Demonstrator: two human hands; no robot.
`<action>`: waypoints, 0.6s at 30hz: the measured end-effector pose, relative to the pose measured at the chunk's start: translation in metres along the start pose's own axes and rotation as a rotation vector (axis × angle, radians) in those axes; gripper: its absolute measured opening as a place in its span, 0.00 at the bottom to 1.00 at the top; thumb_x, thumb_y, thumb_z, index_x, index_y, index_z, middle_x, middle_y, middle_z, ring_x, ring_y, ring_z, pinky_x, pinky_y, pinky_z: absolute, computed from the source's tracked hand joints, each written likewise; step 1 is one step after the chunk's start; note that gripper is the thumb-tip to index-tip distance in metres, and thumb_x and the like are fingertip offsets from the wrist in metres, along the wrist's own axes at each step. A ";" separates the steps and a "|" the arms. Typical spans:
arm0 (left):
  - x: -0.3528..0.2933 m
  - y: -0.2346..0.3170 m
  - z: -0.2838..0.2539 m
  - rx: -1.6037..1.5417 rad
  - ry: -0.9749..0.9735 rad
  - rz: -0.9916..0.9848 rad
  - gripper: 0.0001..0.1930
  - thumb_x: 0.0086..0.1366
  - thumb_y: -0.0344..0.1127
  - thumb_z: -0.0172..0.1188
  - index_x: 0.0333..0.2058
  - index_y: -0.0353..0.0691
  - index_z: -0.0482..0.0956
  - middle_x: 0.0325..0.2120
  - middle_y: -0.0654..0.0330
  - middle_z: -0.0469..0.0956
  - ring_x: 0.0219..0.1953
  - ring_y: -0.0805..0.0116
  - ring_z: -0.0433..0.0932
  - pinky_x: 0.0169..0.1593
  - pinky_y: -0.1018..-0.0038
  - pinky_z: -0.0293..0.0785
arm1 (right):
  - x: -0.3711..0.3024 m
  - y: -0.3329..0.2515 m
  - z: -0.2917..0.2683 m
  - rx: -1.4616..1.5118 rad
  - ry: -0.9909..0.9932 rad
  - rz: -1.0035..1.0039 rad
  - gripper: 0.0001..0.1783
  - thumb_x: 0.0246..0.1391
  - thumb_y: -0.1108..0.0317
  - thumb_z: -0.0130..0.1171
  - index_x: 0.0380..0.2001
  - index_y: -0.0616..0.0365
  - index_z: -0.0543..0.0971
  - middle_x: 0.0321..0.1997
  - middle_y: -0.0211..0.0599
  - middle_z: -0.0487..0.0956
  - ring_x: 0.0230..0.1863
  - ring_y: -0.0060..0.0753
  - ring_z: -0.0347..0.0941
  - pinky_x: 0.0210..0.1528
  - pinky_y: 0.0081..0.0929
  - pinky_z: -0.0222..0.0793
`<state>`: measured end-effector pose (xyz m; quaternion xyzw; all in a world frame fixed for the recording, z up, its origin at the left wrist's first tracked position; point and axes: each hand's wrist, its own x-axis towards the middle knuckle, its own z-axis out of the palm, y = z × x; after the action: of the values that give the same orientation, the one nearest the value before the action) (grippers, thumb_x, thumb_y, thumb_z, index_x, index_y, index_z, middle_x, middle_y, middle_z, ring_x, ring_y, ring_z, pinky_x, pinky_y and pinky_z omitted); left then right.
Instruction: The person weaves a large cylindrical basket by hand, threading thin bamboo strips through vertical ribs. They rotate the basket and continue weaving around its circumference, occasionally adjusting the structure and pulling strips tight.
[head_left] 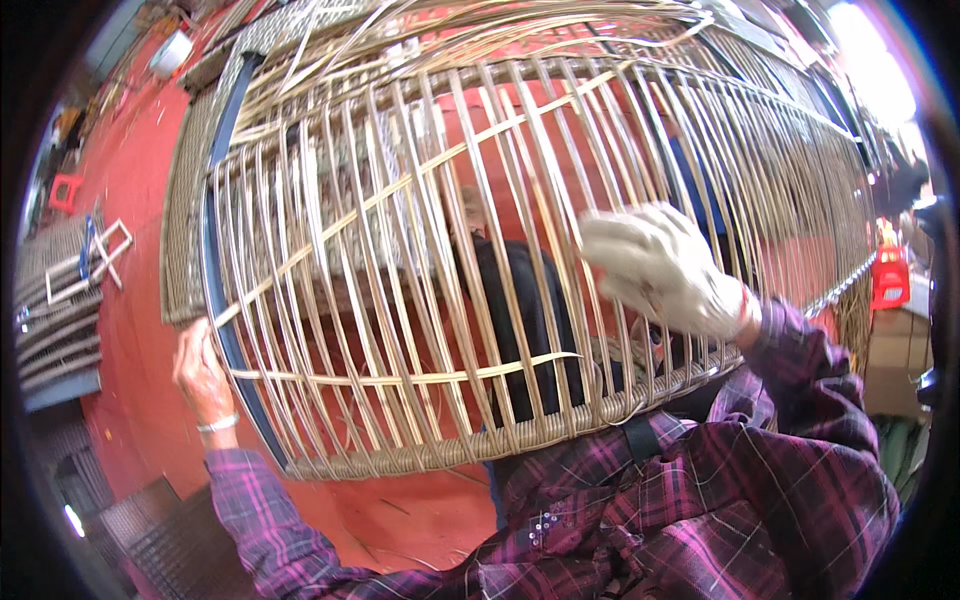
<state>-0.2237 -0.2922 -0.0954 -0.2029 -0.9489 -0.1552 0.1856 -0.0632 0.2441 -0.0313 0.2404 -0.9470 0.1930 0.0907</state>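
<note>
Across my front lies a large frame (pixel 400 455) strung with many upright cane slats and edged by a dark side bar (pixel 218 270). My left hand (pixel 203 375), bare with a band at the wrist, is closed on that bar at the left. A pale flat cane strip (pixel 400 185) runs diagonally across the slats from beside this hand to the far edge. Another pale length (pixel 420 378) crosses the slats low down, its pointed tip loose near the middle. Over the slats right of centre, my right hand (pixel 665 265) wears a white glove, its fingers loosely extended, with nothing visible in them.
Loose cane lengths (pixel 480 38) lie beyond the frame's far edge. Through the slats a dark-clothed person (pixel 525 300) is partly visible. Curved slatted pieces (pixel 62 345) are stacked at left, and a red stool (pixel 65 192) stands farther back. A red container (pixel 889 278) is at right.
</note>
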 end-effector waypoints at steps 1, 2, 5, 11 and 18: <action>-0.001 -0.001 0.000 0.080 0.014 0.026 0.12 0.67 0.25 0.54 0.46 0.35 0.82 0.42 0.51 0.82 0.45 0.54 0.81 0.50 0.63 0.74 | 0.012 0.008 0.002 -0.083 0.044 0.030 0.20 0.48 0.65 0.65 0.48 0.49 0.78 0.55 0.36 0.77 0.50 0.44 0.75 0.51 0.43 0.69; -0.003 -0.002 0.001 0.166 0.018 0.059 0.11 0.67 0.26 0.54 0.45 0.35 0.82 0.42 0.52 0.82 0.46 0.55 0.80 0.51 0.63 0.73 | 0.027 0.020 0.007 -0.157 0.128 -0.022 0.18 0.51 0.67 0.62 0.47 0.52 0.78 0.54 0.38 0.77 0.50 0.45 0.75 0.50 0.43 0.70; -0.004 -0.004 -0.002 0.236 0.042 0.130 0.12 0.67 0.26 0.53 0.45 0.37 0.83 0.41 0.55 0.82 0.47 0.60 0.80 0.52 0.65 0.68 | 0.065 0.054 0.021 -0.338 0.302 -0.060 0.15 0.53 0.72 0.57 0.45 0.56 0.77 0.49 0.40 0.78 0.50 0.46 0.75 0.49 0.41 0.73; 0.000 -0.005 -0.012 0.192 -0.092 0.129 0.08 0.69 0.29 0.50 0.38 0.38 0.79 0.32 0.59 0.79 0.33 0.62 0.74 0.46 0.68 0.62 | 0.087 0.090 0.033 -0.336 0.297 0.048 0.06 0.51 0.71 0.57 0.34 0.49 0.78 0.43 0.33 0.77 0.46 0.42 0.74 0.45 0.39 0.71; 0.024 -0.034 -0.011 -0.118 -0.333 -0.202 0.14 0.71 0.40 0.52 0.27 0.39 0.71 0.18 0.61 0.69 0.22 0.67 0.67 0.32 0.70 0.62 | 0.103 0.100 0.025 -0.288 0.165 0.200 0.06 0.55 0.61 0.58 0.26 0.45 0.79 0.32 0.30 0.79 0.36 0.40 0.76 0.36 0.39 0.71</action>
<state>-0.2560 -0.3183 -0.0831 -0.1398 -0.9712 -0.1929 -0.0025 -0.2038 0.2718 -0.0589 0.1130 -0.9733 0.0824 0.1820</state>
